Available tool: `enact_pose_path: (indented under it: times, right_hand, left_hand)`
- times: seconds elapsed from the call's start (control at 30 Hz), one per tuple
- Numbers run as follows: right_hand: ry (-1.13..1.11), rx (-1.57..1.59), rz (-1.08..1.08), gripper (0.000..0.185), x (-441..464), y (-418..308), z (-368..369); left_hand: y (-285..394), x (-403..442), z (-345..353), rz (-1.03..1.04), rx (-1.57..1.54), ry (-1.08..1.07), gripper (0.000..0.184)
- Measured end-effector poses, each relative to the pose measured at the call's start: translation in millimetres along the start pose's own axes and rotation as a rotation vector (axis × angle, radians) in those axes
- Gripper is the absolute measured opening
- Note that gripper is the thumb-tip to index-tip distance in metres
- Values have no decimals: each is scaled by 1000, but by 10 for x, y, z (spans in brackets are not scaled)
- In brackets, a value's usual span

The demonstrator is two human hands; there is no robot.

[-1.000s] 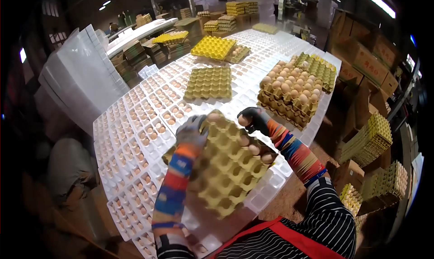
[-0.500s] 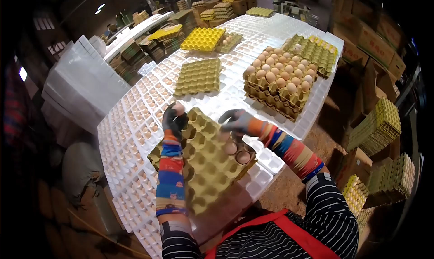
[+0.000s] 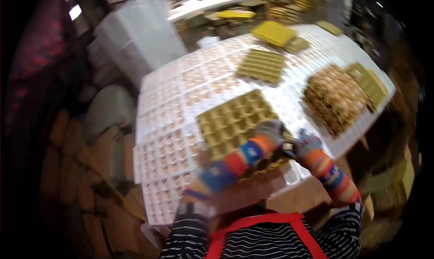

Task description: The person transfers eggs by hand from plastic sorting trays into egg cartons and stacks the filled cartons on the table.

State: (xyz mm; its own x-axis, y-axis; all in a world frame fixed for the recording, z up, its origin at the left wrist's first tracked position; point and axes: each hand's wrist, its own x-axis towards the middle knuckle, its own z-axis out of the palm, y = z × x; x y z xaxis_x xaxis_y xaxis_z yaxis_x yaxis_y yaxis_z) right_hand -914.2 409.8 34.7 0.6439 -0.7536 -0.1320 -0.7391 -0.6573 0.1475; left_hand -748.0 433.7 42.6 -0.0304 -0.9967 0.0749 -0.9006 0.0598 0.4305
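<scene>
A greenish pulp egg tray [image 3: 230, 121] lies at the near edge of the white table, most of its cups in sight empty. My left hand [image 3: 270, 131], in a grey glove, is over the tray's right part; its fingers are blurred and partly hidden. Just right of it, my right hand [image 3: 308, 145] is at the tray's right corner, fingers pointing inward. A pale, egg-like shape [image 3: 288, 147] shows between the hands, close to my right fingertips; whether it is held cannot be made out. Beneath my left wrist, the tray's near side is hidden.
White trays of eggs [image 3: 165, 161] cover the table's left side. A stack of egg-filled trays [image 3: 337, 98] stands at the right. Farther back are another pulp tray [image 3: 261, 65] and a yellow tray [image 3: 273, 33]. A grey sack [image 3: 110, 112] sits left of the table.
The view has swung left, so the table appears farther right. My left hand has crossed from the tray's left side to its right, close beside my right hand. The egg it held is no longer visible there.
</scene>
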Motion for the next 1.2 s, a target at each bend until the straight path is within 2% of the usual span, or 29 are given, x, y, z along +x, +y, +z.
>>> enact_pose_path:
  times: [0.03, 0.07, 0.13, 0.17, 0.2, 0.23, 0.27, 0.3, 0.37, 0.43, 0.47, 0.5, 0.53, 0.57, 0.6, 0.63, 0.67, 0.7, 0.73, 0.77, 0.8, 0.83, 0.87, 0.9, 0.97, 1.0, 1.1, 1.13, 1.2]
  right_hand:
    - [48, -15, -15, 38, 8, -5, 2]
    - [176, 19, -10, 36, -13, 0, 78]
    - [156, 18, 39, 29, -51, -108, -92]
    - [192, 89, -12, 28, -42, -98, -97]
    - [332, 185, -17, 27, -111, -157, -206]
    - [395, 309, 37, 28, -73, -126, -136]
    - [407, 319, 18, 26, -78, -91, -190]
    - [418, 333, 1, 26, -89, -50, -280]
    - [388, 775, 4, 28, -5, 29, -324]
    - [373, 1243, -19, 36, 88, -113, -452]
    - [272, 1329, 0, 38, 127, -270, -598]
    - [169, 1412, 20, 40, 167, -473, -781]
    - [83, 1409, -16, 41, 227, -739, -978]
    - [-6, 1405, -49, 42, 330, -995, -1119]
    - [-46, 1442, -219, 42, 527, -1206, -1115]
    - [-167, 1413, -216, 43, 684, -1495, -1192]
    - [-358, 1514, -251, 46, 876, -1765, -1287]
    - [-457, 1462, -267, 49, 1081, -2050, -1299]
    - [-499, 1398, -350, 47, 1269, -2418, -1364]
    - [-439, 1283, -420, 43, 1563, -2660, -1151]
    - [-500, 1265, -501, 41, 1769, -2984, -1146]
    - [-511, 1117, -514, 42, 2089, -3613, -1157]
    - [-371, 1049, -676, 45, 2464, -3843, -803]
    - [-277, 976, -727, 47, 2613, -4131, -792]
    - [20, 595, -763, 45, 2916, -4639, -714]
    - [15, 545, -720, 42, 3065, -4889, -669]
    - [135, 506, -633, 39, 3423, -5487, -375]
    - [119, 421, -613, 39, 3519, -5616, -267]
    - [84, 252, -572, 39, 3695, -5818, -76]
  left_hand:
    - [2, 16, 40, -35, -62, 5, 25]
    - [-62, 47, 203, 58, -38, 96, 24]
    - [-59, 151, 371, 27, 84, 37, 22]
    - [-99, 270, 586, 34, 123, 23, 23]
    - [-57, 301, 670, 45, 162, 55, 23]
    - [-95, 338, 730, 59, 197, 94, 24]
    - [-123, 108, 423, 18, -59, 139, 27]
    - [-249, -55, 215, 70, -280, 280, 33]
    - [-604, -472, -329, 40, -816, 206, 45]
    - [-1246, -942, -659, 15, -1172, 250, 46]
    - [-1738, -1192, -615, 38, -1571, 313, 41]
    - [-2063, -1612, -917, -87, -1564, 386, 39]
    - [-2692, -1854, -833, -59, -1565, 482, 41]
    - [-3354, -2217, -751, 137, -878, 675, 39]
    - [-3762, -2471, -804, 221, -681, 933, 32]
    - [-4444, -2697, -625, -86, -603, 1106, 30]
    - [-5024, -2888, -607, -282, -925, 1144, 29]
    - [-5391, -2995, -568, -495, -1254, 1158, 29]
    - [-5449, -2984, -629, -606, -1114, 1129, 29]
    - [-5518, -2967, -744, -707, -968, 1098, 30]
    - [-5555, -2964, -853, -797, -814, 1064, 31]
    - [-5702, -2897, -829, -841, 84, 798, 33]
    - [-5749, -2833, -851, -865, 91, 714, 35]
    - [-5786, -2768, -886, -888, 97, 633, 38]
    - [-5665, -2640, -1080, -962, 25, 479, 33]
    - [-5666, -2616, -1123, -1002, -15, 398, 31]
    - [-6197, -2513, -859, -698, -1065, 1201, 16]
    - [-6217, -2452, -860, -685, -1153, 1346, 15]
    - [-6533, -2227, -605, -533, -741, 1437, 18]
